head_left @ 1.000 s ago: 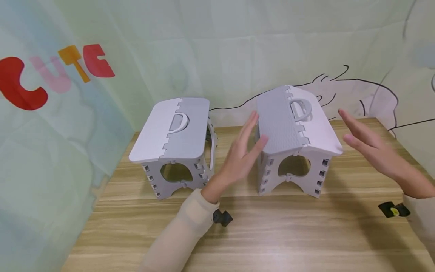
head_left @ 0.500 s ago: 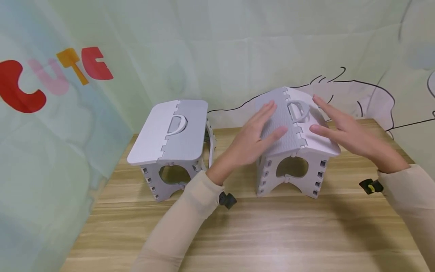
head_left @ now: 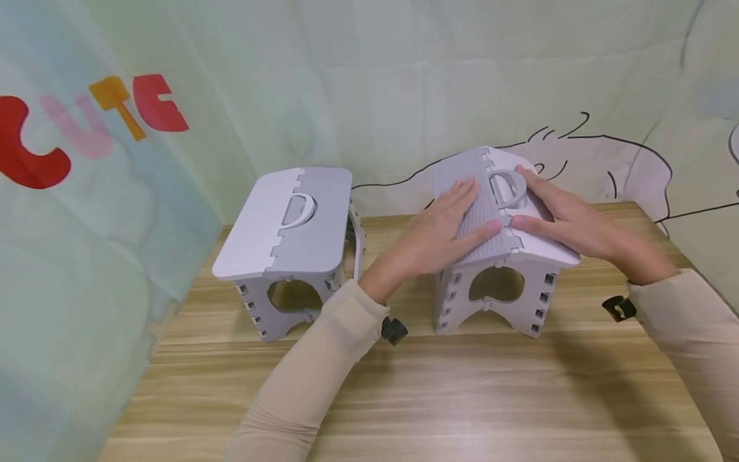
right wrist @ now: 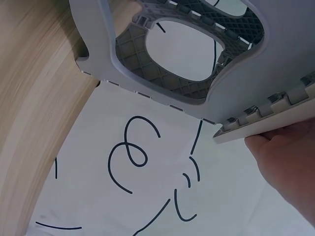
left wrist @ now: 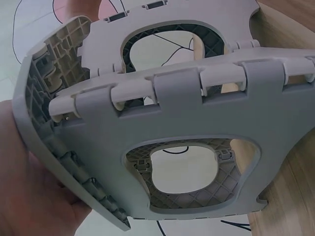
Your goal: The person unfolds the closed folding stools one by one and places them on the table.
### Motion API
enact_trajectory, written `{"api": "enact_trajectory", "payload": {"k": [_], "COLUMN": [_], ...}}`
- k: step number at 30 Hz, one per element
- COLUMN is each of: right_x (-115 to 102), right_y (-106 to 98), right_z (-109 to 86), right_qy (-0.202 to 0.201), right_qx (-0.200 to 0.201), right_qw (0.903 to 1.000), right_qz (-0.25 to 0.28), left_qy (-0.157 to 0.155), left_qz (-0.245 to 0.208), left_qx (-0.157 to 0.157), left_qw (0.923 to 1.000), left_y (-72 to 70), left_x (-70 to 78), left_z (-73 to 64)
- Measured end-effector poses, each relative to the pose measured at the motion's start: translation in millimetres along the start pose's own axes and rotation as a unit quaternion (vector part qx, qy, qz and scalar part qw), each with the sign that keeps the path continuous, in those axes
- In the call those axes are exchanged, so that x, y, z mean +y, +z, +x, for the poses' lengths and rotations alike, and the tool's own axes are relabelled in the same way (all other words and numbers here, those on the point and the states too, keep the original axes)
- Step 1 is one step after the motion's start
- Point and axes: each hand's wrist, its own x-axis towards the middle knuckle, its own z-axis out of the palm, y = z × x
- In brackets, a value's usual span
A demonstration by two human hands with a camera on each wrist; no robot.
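Note:
A folding step stool (head_left: pixel 473 168) in grey and white stands on the right of the table, its two top panels peaked along the hinged seam, with a carry handle (head_left: pixel 510 189) in the middle. My left hand (head_left: pixel 435 234) lies with straight fingers on the grey panel. On the white panel my right hand (head_left: pixel 577 221) rests, fingers extended, its thumb by the seam. Both thumbs point toward each other near the handle. From the left wrist view, the stool's hinged side wall (left wrist: pixel 197 118) shows ridged undersides. In the right wrist view, the hand (right wrist: pixel 290 167) lies over the top panel's edge.
A second folding stool (head_left: pixel 312 244) stands to the left, its top nearly flat. Both are on a wood-grain table (head_left: pixel 450 398). Behind and to the left hangs a printed cloth backdrop (head_left: pixel 369 96) with colourful letters.
Both hands have come inward and down from either side onto the right stool's top panels. The right hand moved left, the left hand moved right. Both stools stay put.

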Motion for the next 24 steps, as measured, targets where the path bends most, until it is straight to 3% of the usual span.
{"api": "enact_trajectory", "payload": {"k": [24], "right_x": [5.4], "right_y": [-1.9], "right_z": [1.1], "right_qy": [-0.016], "right_qx": [-0.014], "right_qw": [0.9995], "right_qz": [-0.023], "left_qy": [0.002], "left_qz": [0.03], "left_qx": [-0.017], "left_qw": [0.9994], "left_y": [-1.9], "left_x": [1.5], "left_z": [-1.2]}}
